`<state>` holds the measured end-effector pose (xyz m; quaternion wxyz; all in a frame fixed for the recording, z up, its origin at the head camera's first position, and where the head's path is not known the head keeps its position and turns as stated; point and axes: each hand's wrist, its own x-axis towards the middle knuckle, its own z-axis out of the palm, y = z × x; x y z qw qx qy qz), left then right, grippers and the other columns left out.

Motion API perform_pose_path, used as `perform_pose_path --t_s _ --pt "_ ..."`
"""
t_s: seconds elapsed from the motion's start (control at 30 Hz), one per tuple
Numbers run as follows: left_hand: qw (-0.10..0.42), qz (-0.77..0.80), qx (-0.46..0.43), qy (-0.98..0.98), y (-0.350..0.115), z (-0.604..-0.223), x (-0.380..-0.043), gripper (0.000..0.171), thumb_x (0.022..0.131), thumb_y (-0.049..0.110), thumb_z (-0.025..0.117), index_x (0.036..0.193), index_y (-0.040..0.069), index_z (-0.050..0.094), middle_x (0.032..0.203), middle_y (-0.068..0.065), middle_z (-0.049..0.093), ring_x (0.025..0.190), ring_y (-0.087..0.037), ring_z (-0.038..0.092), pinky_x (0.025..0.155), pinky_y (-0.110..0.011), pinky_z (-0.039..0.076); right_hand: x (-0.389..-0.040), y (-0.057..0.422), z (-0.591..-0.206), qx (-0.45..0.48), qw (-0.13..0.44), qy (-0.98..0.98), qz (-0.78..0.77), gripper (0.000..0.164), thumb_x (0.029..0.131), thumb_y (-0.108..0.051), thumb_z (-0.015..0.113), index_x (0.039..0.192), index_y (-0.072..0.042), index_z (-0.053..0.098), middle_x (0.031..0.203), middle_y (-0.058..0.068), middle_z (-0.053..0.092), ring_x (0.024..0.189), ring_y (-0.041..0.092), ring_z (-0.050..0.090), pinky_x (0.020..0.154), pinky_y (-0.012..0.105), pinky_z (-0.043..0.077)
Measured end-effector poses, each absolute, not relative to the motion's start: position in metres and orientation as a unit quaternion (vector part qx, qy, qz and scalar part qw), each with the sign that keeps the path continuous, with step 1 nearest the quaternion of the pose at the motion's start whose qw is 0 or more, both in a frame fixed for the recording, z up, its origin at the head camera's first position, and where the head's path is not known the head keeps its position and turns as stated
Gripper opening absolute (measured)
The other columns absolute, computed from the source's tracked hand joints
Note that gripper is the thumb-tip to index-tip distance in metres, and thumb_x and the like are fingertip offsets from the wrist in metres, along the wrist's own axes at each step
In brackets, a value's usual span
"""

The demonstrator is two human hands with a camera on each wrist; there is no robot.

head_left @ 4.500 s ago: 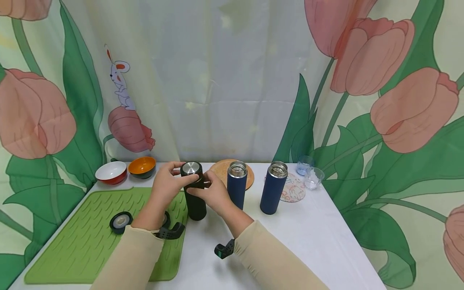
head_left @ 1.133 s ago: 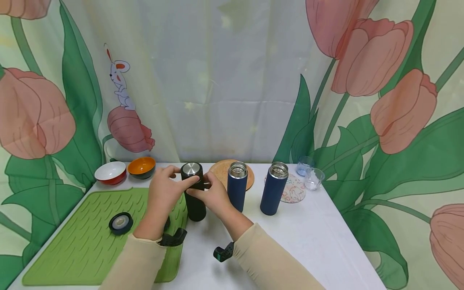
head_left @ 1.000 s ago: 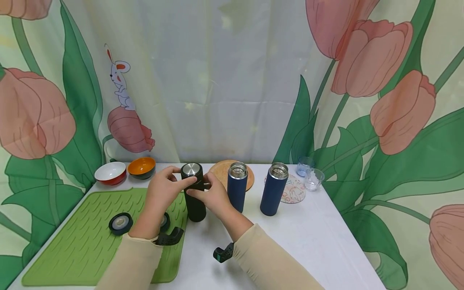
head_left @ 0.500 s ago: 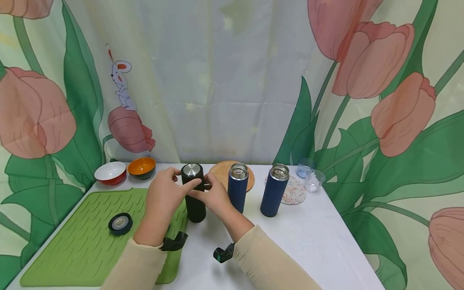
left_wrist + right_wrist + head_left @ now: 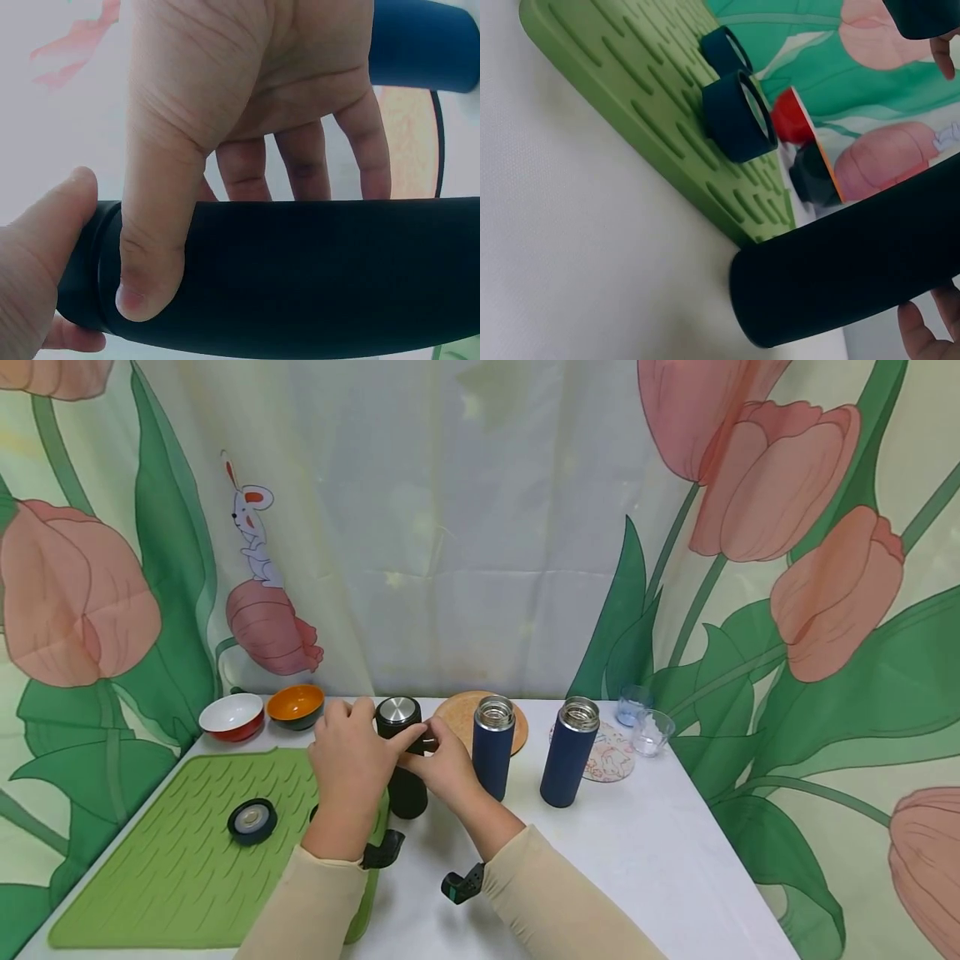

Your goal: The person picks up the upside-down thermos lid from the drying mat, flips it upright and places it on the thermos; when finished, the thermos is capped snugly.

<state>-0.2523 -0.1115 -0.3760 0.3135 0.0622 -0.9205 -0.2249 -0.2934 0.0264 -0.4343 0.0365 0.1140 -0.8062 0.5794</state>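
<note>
A black insulated bottle stands upright on the table, its black lid on top with a silver disc. My right hand grips the bottle just below the lid, thumb across the front, as the left wrist view shows. My left hand holds the lid between thumb and fingers from the left. Two dark loose lids lie on the green mat: one lid in plain sight, the other mostly hidden behind my left wrist in the head view but visible as a round lid in the right wrist view.
To the right stand two lidless blue insulated bottles, a nearer blue bottle and a farther blue bottle. A ribbed green mat lies at left. Behind are a red bowl, an orange bowl, a round board, and small glass cups.
My left hand has turned and shifted right around the lid, its wrist now nearer the bottle and covering most of one loose lid. The right hand and the black bottle have stayed in place.
</note>
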Motion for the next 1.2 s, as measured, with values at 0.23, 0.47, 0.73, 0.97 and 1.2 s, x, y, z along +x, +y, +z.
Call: perform_pose_path --t_s 0.23,0.47,0.73,0.97,1.2 --pt "0.286 -0.285 0.055 -0.913 -0.119 -0.378 -0.255 0.072 0.074 0.069 0.088 0.1 0.007 0.064 0.111 -0.018 0.054 0.099 -0.041 0.056 0.074 -0.055 0.052 -0.292 0.024 -0.433 0.112 0.032 -0.811 0.574 0.04 0.085 -0.045 0.088 0.112 -0.026 0.065 0.123 -0.003 0.07 0.123 0.023 0.066 0.096 0.042 0.058" --pt "0.214 -0.373 0.007 -0.903 -0.138 -0.381 -0.264 0.062 0.081 0.057 0.089 0.115 0.008 0.069 0.127 -0.02 0.053 0.106 -0.036 0.057 0.081 -0.047 0.052 -0.292 0.023 -0.432 0.104 0.024 -0.814 0.571 0.043 0.084 -0.049 0.088 0.112 -0.027 0.064 0.124 -0.008 0.07 0.12 0.018 0.068 0.088 0.037 0.058" --pt "0.149 -0.398 -0.043 -0.904 -0.155 -0.379 -0.275 0.065 0.087 0.052 0.085 0.132 0.008 0.067 0.141 -0.019 0.051 0.109 -0.034 0.056 0.083 -0.042 0.053 -0.294 0.025 -0.431 0.1 0.019 -0.815 0.57 0.043 0.086 -0.045 0.088 0.114 -0.024 0.063 0.123 -0.007 0.071 0.124 0.021 0.067 0.091 0.041 0.059" --pt "0.139 -0.401 -0.057 -0.903 -0.159 -0.381 -0.277 0.063 0.088 0.048 0.084 0.134 0.008 0.066 0.137 -0.016 0.051 0.114 -0.034 0.056 0.086 -0.046 0.055 -0.293 0.027 -0.43 0.108 0.008 -0.815 0.569 0.044 0.086 -0.046 0.088 0.118 -0.026 0.065 0.126 -0.007 0.07 0.126 0.023 0.067 0.094 0.045 0.059" --pt "0.128 -0.414 -0.09 -0.897 -0.165 -0.384 -0.288 0.061 0.089 0.046 0.085 0.134 0.01 0.067 0.131 -0.013 0.051 0.112 -0.03 0.051 0.079 -0.038 0.048 -0.3 0.033 -0.429 0.121 -0.002 -0.821 0.559 0.041 0.086 -0.046 0.087 0.118 -0.029 0.066 0.124 -0.008 0.07 0.125 0.024 0.066 0.097 0.05 0.057"
